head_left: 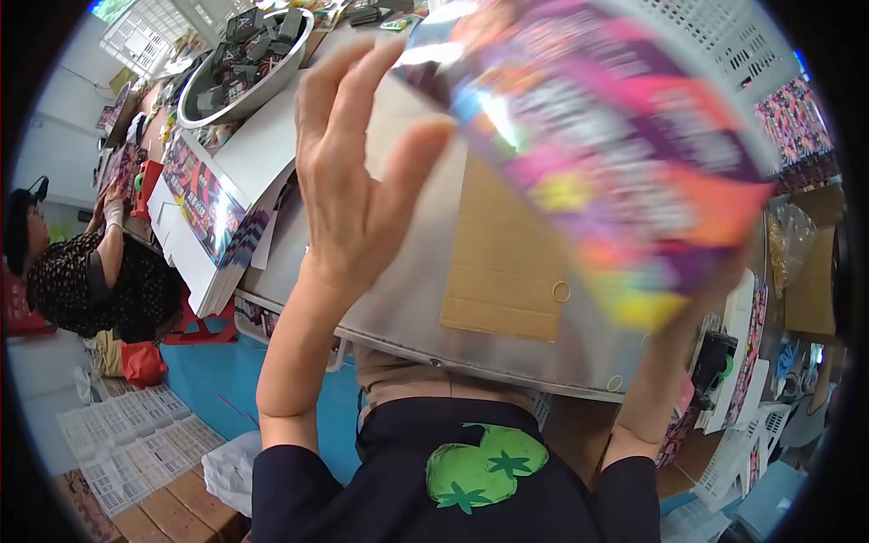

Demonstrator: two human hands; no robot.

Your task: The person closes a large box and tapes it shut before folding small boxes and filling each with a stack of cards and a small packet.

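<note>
A colourful printed box [606, 154], smeared by motion, is tilted over the right side of the table. My right hand [720, 276] is at its lower right end, gripping it, with the fingers mostly hidden behind the print. My left hand [339, 172] is raised to the left of the box, empty, thumb and fingers apart. Below the box a flat piece of brown cardboard [498, 271] lies on the grey metal table [398, 290]. One rubber band [561, 291] rests on the cardboard, and another rubber band [615, 384] is near the table's front edge.
A white tub [195, 113] of dark small packs stands at the back left, beside stacked printed card sheets [213, 208]. Another person [100, 271] works at the far left. White plastic crates [724, 45] are at the back right. Skin shows at the box's top edge.
</note>
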